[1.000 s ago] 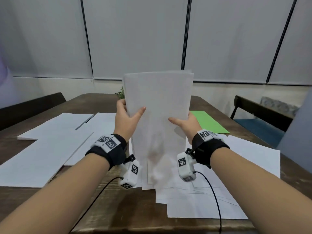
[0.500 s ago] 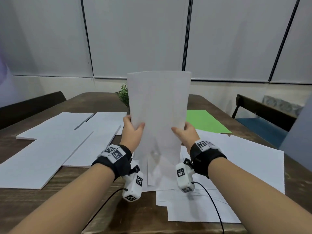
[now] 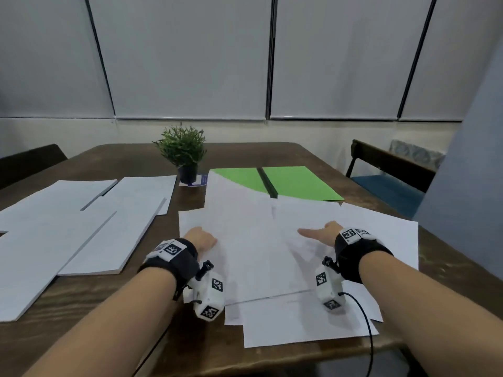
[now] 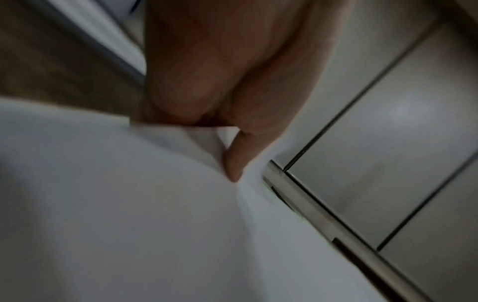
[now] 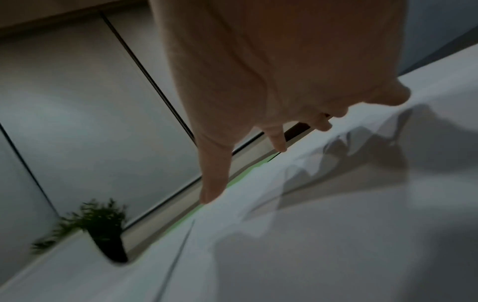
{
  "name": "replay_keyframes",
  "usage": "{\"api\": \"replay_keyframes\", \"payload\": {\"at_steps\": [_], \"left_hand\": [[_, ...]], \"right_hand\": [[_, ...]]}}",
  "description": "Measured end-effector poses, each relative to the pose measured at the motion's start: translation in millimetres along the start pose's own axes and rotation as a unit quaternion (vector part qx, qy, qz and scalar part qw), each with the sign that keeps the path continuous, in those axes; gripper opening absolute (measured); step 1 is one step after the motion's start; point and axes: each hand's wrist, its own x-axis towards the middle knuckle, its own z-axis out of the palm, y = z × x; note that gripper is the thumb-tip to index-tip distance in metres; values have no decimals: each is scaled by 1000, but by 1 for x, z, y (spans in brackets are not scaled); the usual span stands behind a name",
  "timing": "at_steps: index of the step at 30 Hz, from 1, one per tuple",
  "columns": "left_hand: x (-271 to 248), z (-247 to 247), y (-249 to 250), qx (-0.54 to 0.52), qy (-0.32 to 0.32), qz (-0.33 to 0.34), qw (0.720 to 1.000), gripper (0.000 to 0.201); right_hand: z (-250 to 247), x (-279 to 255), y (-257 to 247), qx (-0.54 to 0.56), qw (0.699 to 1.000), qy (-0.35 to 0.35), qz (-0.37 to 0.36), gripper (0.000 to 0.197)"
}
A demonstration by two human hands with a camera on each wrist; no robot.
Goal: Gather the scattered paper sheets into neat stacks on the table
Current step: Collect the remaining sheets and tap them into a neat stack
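My left hand (image 3: 201,238) pinches the bundle's (image 3: 258,240) left edge; right hand (image 3: 324,234) lies open opposite, bundle's long axis toward the plant (image 3: 181,148).

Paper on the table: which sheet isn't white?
The green sheet at the far right of the table, partly under the white sheets both hands touch. Every other sheet or stack is white.

Grey blinds (image 3: 187,55) line the wall behind a chair (image 3: 392,172) with blue seat.

White paper sheets (image 3: 255,240); green sheet (image 3: 296,183); dark brown table (image 3: 95,300); black-white checkered wristbands (image 3: 171,250).
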Motion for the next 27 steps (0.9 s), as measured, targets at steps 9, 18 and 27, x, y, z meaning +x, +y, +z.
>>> {"api": "replay_keyframes", "payload": {"at_steps": [9, 18, 27], "left_hand": [[6, -3, 11, 427, -15, 48, 903, 47], [0, -5, 16, 529, -43, 43, 847, 48], [0, -5, 18, 554, -55, 42, 830, 50]], "right_hand": [[0, -2, 24, -176, 984, -30, -3, 88], [-3, 0, 19, -204, 978, 8, 52, 123], [-22, 11, 19, -174, 983, 3, 55, 47]]}}
